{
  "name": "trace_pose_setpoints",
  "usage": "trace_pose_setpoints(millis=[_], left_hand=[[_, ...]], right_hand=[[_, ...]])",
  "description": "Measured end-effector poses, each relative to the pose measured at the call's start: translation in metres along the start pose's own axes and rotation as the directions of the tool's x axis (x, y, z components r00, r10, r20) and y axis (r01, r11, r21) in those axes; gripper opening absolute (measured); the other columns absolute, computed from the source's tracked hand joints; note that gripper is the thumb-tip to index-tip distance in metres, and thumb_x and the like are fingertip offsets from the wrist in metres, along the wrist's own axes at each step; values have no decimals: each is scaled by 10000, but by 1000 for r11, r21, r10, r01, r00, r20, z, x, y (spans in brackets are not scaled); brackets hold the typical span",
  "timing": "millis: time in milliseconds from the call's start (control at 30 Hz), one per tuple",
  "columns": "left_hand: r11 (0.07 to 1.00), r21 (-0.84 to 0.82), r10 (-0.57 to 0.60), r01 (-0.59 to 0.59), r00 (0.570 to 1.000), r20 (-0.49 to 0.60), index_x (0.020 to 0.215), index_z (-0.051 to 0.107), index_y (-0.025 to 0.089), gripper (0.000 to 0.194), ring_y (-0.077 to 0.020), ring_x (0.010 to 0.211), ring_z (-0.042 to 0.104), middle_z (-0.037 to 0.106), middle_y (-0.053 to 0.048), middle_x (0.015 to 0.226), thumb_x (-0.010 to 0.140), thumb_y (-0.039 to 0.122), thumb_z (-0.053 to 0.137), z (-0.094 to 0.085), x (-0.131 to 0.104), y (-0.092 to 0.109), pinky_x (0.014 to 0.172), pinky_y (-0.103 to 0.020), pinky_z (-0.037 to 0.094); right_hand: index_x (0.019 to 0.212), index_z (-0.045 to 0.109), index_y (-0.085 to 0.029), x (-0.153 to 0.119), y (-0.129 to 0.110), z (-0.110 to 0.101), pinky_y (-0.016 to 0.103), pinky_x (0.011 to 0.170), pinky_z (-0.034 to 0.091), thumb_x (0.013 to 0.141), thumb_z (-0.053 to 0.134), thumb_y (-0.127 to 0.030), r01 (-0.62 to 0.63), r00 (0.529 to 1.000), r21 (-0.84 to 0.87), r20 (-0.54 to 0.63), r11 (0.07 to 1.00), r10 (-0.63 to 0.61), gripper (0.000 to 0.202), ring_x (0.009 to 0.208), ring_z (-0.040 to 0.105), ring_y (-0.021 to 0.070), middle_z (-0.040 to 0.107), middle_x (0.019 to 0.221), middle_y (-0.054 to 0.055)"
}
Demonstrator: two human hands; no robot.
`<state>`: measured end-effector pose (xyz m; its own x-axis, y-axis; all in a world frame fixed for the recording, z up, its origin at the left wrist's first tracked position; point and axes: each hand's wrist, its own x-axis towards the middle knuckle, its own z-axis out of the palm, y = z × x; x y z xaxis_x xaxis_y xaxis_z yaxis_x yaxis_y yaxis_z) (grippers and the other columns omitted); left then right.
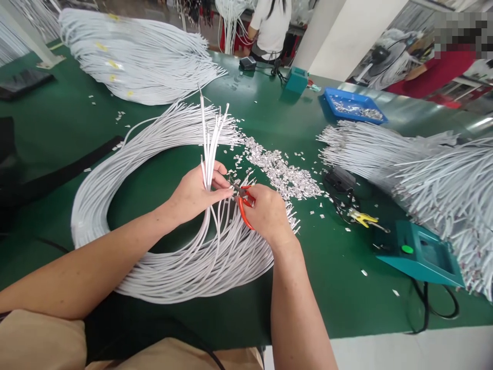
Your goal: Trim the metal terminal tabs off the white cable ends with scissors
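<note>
A large loop of white cables (90,198) lies on the green table. Several of its cable ends stand up through my left hand (200,190), which is closed round them. My right hand (269,210) grips red-handled cutters (245,205), whose dark jaws are beside my left fingertips. Whatever lies between the jaws is too small to make out. Beyond my hands, small silvery-white scraps (285,172) are heaped by the loop's open ends.
A white cable bundle (138,56) lies at the back left, more cables (442,174) at the right. A blue tray (356,105) holds scraps. Yellow-handled pliers (364,218) lie near a teal device (419,252). Two people (269,25) are beyond the table (331,313).
</note>
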<state>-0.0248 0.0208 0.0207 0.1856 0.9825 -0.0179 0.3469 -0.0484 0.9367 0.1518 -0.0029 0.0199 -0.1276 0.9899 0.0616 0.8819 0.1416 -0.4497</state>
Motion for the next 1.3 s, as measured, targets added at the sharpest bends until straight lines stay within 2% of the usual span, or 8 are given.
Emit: trace_pose_setpoints(millis=[333,633,767,833,933,1000,1200,1300], left_hand=[[1000,-10,-15,15,1000,23,957,617,190,279,-179,785,648,701,-17,873,712,296,699,0,1,2,788,-325,485],[990,-128,-41,50,996,75,1012,574,188,279,-184,718,666,715,-15,797,750,251,649,0,0,1,788,-350,493],[981,-177,-61,79,993,106,1037,527,186,285,-172,719,656,709,-12,772,768,208,617,1,-1,3,766,-341,486],[975,-204,-61,86,990,127,1046,511,189,295,-170,719,654,698,-8,760,771,204,618,1,-2,4,745,-332,482],[965,-248,-46,89,984,173,1057,501,195,302,-168,713,651,686,-3,747,779,213,618,1,-2,2,708,-319,473],[957,-272,-46,98,981,191,1063,501,197,313,-166,701,645,682,-1,746,776,218,623,2,-1,0,684,-311,465],[932,-336,-69,135,977,201,1042,508,199,318,-152,668,629,646,22,700,756,216,646,2,-1,0,653,-296,460],[933,-334,-78,132,982,170,1028,506,198,367,-154,687,625,638,31,698,716,231,696,4,-2,-2,690,-306,467]], right_hand=[[604,507,-189,-1,-1,6,290,575,306,845,501,-287,-12,999,-78,-31,997,10,260,640,470,151,584,729,49],[577,466,-195,-1,3,10,288,560,288,861,535,-339,5,1000,10,-24,1000,-5,326,603,435,136,556,696,39],[551,458,-193,1,7,4,277,547,279,813,599,-326,-11,999,169,44,986,3,326,569,386,115,501,627,-3],[581,523,-191,3,9,0,270,557,314,786,631,-331,-65,996,390,75,918,38,271,571,404,108,515,626,-18],[746,673,-201,5,8,-2,283,662,413,777,654,-326,-89,995,746,39,660,90,130,671,516,118,619,752,-8],[816,720,-225,6,6,0,304,745,444,760,678,-310,-80,994,850,29,521,106,111,739,561,128,656,820,-4],[763,731,-241,7,-3,10,319,793,459,699,711,-248,-89,990,914,39,395,133,68,747,581,134,665,781,-13],[724,694,-213,7,-13,17,302,723,456,656,724,-256,-101,972,924,12,370,236,85,673,542,121,629,716,-23]])
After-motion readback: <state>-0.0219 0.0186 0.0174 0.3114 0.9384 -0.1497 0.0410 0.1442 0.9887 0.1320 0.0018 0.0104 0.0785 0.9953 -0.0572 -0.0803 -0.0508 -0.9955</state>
